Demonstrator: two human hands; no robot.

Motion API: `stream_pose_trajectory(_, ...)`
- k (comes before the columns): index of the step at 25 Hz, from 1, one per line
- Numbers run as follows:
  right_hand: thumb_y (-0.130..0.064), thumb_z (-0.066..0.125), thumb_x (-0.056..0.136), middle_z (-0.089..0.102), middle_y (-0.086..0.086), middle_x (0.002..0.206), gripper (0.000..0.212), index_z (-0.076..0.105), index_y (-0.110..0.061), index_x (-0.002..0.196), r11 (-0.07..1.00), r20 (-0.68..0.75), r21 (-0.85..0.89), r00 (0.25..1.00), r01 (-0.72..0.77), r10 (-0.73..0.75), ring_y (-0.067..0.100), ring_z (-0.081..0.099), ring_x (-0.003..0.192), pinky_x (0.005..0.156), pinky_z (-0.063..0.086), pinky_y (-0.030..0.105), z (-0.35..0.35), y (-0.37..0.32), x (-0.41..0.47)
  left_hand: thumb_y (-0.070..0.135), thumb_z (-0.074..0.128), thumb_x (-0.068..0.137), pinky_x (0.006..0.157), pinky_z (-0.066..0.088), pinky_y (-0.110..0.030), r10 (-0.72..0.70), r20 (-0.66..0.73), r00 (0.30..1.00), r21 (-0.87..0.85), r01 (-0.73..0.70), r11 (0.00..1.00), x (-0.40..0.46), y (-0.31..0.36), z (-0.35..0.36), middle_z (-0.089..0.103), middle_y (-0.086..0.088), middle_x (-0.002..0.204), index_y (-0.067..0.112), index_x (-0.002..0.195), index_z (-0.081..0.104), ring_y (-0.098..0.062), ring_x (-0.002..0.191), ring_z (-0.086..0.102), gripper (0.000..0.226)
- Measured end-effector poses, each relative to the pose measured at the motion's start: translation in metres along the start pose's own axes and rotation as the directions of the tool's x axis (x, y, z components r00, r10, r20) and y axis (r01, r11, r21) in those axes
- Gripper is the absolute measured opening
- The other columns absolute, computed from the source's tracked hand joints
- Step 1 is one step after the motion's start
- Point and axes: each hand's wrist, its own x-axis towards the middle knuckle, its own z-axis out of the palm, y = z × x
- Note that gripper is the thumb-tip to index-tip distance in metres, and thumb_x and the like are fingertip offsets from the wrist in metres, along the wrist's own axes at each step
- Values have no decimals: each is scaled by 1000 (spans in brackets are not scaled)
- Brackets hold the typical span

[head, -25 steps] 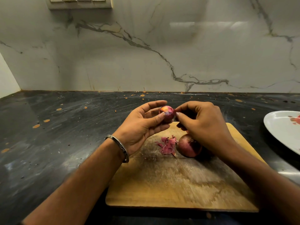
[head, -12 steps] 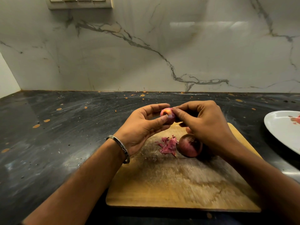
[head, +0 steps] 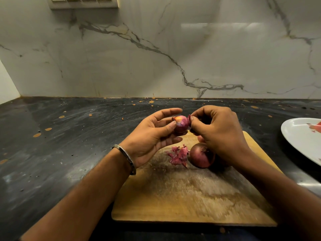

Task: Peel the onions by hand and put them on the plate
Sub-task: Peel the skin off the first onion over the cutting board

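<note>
My left hand (head: 152,136) holds a small red onion (head: 181,125) between thumb and fingers, above the far edge of the wooden cutting board (head: 191,197). Part of its skin is off and paler flesh shows. My right hand (head: 218,133) pinches a strip of purple skin at the onion's right side. A second, unpeeled red onion (head: 201,156) lies on the board under my right hand. Torn skin pieces (head: 178,155) lie just left of it. The white plate (head: 302,138) sits at the right edge of the view, cut off by the frame.
A dark stone counter (head: 69,136) with orange specks runs under everything. A marble wall (head: 156,58) closes it off behind. A switch panel (head: 83,1) is mounted on the wall at top left. Something red lies on the plate's far side.
My right hand has shifted from covering the onion's side to pinching a strip of skin and pulling it slightly right. My left hand has turned the onion a little.
</note>
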Motion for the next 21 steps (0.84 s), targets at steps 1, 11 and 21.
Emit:
stream_pose_trajectory(1,-15,69,92,72,-2,70,7,75,-14,87,1000,-5,-8,1000,0,0,14,72,69,63,60,43,0,1,0,7,57,88,79,59,-33,-10,5,1000,-14,10,1000,0,0,1,69,-16,115,10,127,60,-29,100,68,39)
stream_pose_trajectory(11,-14,71,86,68,-8,68,5,74,-17,83,985,51,-155,996,75,-68,4,64,64,59,49,15,2,-1,-2,13,63,81,94,54,-43,19,-99,995,-10,-21,1000,2,2,-3,66,-15,125,15,131,58,-31,115,63,50)
stream_pose_trajectory(21,-30,81,81,69,-9,66,11,74,-22,77,989,177,-88,979,117,-100,3,65,64,58,49,16,0,-8,-4,3,62,77,76,60,-24,60,-85,995,-40,-63,997,3,2,-3,74,-10,102,11,121,63,-16,87,71,45)
